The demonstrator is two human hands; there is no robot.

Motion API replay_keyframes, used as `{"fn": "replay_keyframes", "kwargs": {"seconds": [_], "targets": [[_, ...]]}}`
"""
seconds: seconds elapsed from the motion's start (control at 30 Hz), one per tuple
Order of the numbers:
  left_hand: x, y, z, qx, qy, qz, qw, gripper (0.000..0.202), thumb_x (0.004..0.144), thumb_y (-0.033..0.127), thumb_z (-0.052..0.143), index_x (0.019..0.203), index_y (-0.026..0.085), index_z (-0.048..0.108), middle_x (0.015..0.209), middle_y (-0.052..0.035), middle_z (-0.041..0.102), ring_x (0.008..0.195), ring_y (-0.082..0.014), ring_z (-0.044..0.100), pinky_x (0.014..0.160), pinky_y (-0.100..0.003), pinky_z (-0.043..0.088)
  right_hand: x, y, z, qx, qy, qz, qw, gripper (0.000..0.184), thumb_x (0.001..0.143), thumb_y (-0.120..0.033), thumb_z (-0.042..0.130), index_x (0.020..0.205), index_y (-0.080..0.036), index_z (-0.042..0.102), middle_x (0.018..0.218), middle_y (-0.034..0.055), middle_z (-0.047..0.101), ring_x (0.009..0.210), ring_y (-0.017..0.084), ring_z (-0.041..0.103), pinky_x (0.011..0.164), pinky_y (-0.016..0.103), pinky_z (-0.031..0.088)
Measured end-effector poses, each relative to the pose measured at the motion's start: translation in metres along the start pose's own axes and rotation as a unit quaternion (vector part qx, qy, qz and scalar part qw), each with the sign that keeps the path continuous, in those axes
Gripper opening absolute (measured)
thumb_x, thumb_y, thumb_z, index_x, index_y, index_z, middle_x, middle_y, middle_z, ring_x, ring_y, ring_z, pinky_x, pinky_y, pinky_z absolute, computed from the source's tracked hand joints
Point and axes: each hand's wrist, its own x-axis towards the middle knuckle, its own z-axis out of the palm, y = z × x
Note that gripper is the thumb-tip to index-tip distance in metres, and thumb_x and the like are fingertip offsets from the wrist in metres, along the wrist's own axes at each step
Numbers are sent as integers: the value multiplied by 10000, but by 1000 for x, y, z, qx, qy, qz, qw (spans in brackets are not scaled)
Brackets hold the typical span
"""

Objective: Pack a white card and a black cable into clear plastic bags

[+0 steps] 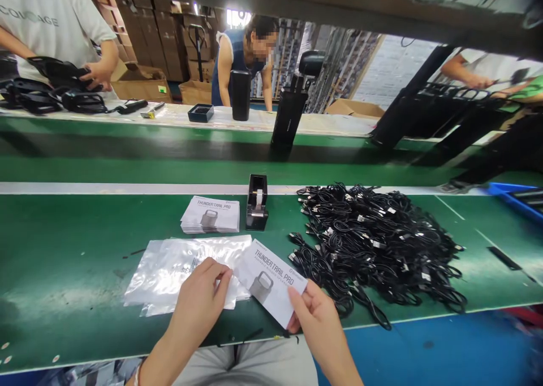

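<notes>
My right hand (316,312) grips the lower right corner of a white printed booklet (271,281) between thumb and fingers. The booklet is tilted, its left corner overlapping the clear plastic bags (156,273) that lie flat on the green table. Over these bags is my left hand (203,293), thumb and forefinger pinched together near the booklet's left side. What the pinch holds, if anything, is hidden. Behind the bags sits a stack of matching booklets (212,215), with a black tape dispenser (257,202) beside it.
A large heap of black cables (373,239) covers the table at right, near a blue tray (515,202). Beyond the green belt (127,154), a ledge bears black speakers (289,115) and a small box (201,113). Several people work behind it; a beam (271,4) crosses overhead.
</notes>
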Motion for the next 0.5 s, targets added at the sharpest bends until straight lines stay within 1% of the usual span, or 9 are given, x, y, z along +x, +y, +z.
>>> {"fn": "replay_keyframes", "kwargs": {"seconds": [0.13,0.33,0.43,0.5], "targets": [[-4,0,3,-19,27,10,999,208,851,306,403,741,217,556,726,0,564,657,-148,556,603,-266,450,-3,-5,-3,-15,-34,24,999,429,758,-499,510,941,-112,540,424,-37,539,384,109,500,394,202,410],[-10,-3,9,-33,58,39,997,167,845,296,426,763,222,552,733,-1,556,643,-139,550,591,-249,456,-9,-17,-8,-33,-65,32,997,391,747,-450,531,944,-113,562,408,-48,536,379,110,514,390,195,405],[-11,-3,11,-24,74,47,996,157,843,284,431,761,218,548,731,-7,557,666,-150,553,610,-257,455,-12,-15,-7,-33,-84,51,995,379,738,-456,535,897,-113,566,389,-55,519,340,101,498,356,182,387],[-11,-2,11,-20,87,52,995,155,842,281,435,754,218,545,721,-9,559,678,-157,559,619,-261,455,-13,-8,-6,-19,-110,71,991,404,728,-480,535,878,-106,566,373,-55,509,310,98,482,330,176,370]]}}
